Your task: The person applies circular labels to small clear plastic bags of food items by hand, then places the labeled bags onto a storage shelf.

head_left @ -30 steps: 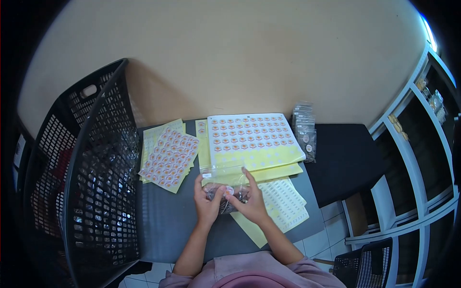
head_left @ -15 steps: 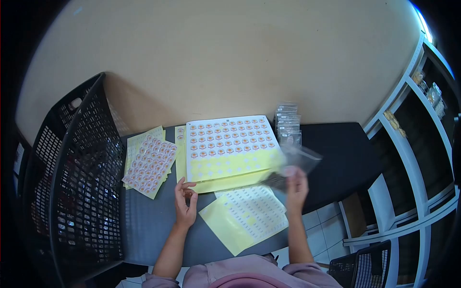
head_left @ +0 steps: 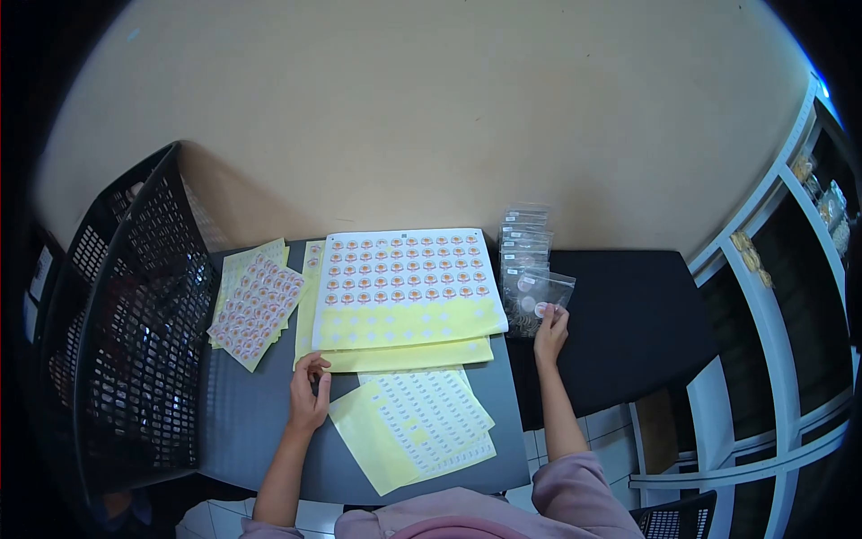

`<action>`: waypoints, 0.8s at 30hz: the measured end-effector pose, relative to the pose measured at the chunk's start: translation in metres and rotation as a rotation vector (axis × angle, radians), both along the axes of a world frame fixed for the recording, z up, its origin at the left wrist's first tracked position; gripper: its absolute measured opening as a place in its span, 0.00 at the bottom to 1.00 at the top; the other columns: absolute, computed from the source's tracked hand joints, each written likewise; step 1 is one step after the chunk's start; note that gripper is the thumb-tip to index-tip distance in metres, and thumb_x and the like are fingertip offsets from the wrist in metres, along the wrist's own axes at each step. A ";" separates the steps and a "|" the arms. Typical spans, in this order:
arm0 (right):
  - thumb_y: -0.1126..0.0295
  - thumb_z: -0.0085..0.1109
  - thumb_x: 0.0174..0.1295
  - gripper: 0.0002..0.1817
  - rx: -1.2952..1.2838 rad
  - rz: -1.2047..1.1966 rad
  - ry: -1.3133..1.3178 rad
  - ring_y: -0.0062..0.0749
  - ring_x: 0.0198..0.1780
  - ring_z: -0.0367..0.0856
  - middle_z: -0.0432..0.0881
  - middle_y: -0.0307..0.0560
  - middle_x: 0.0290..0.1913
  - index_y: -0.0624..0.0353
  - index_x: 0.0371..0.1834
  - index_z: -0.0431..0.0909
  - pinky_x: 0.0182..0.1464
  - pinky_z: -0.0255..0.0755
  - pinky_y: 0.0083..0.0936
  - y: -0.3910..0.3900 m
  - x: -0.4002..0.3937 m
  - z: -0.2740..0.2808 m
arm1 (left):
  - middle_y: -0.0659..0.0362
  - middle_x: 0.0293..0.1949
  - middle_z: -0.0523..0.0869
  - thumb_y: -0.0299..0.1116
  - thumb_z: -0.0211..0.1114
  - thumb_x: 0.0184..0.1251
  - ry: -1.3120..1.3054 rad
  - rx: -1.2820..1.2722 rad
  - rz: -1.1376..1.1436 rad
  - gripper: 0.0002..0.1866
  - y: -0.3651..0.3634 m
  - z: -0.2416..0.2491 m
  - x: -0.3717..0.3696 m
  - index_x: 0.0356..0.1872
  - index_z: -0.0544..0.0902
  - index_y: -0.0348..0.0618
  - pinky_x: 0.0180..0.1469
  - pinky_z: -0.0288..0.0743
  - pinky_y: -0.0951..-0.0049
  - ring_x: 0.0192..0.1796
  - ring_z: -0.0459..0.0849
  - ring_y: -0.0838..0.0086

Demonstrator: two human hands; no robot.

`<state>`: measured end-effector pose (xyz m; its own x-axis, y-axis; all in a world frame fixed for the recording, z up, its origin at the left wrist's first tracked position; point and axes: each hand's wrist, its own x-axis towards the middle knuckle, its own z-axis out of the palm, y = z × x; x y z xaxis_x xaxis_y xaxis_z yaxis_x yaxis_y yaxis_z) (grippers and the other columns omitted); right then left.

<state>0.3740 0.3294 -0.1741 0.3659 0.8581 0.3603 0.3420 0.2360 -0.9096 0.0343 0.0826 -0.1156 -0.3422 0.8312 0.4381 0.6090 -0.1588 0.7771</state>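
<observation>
The right hand [head_left: 550, 334] has its thumb and fingers closed on the edge of a clear bag [head_left: 557, 289], beside a round sticker [head_left: 540, 309]; the bag lies against the near end of an overlapping row of labelled bags [head_left: 525, 237], dark contents showing low in that row; the left hand [head_left: 310, 395] is half open, its fingers loosely curled at the near left corner of yellow backing sheets [head_left: 395, 357]; on these rests a large sticker sheet [head_left: 409, 269], its nearer part bare yellow; nearer the person, small-label sheets [head_left: 431, 418] overlap on the grey table [head_left: 242, 422]; to the left lie fanned sheets of round stickers [head_left: 258, 310], near a tall black basket [head_left: 148, 269]; rightward extends a black table [head_left: 628, 314], with white shelving [head_left: 787, 377] beyond.
</observation>
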 end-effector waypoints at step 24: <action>0.70 0.41 0.65 0.13 0.410 -0.135 0.082 0.24 0.31 0.68 0.72 0.45 0.35 0.66 0.47 0.68 0.36 0.66 0.20 -0.013 -0.019 0.078 | 0.53 0.32 0.74 0.24 0.50 0.61 0.017 0.171 -0.008 0.05 -0.006 0.011 -0.003 0.30 0.73 0.33 0.36 0.68 0.73 0.33 0.74 0.66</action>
<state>0.3548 0.3165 -0.0958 0.5063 0.5928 0.6263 0.3251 0.5415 -0.7753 0.0314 0.0765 -0.1045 -0.3277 0.7469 0.5786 0.6199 -0.2922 0.7283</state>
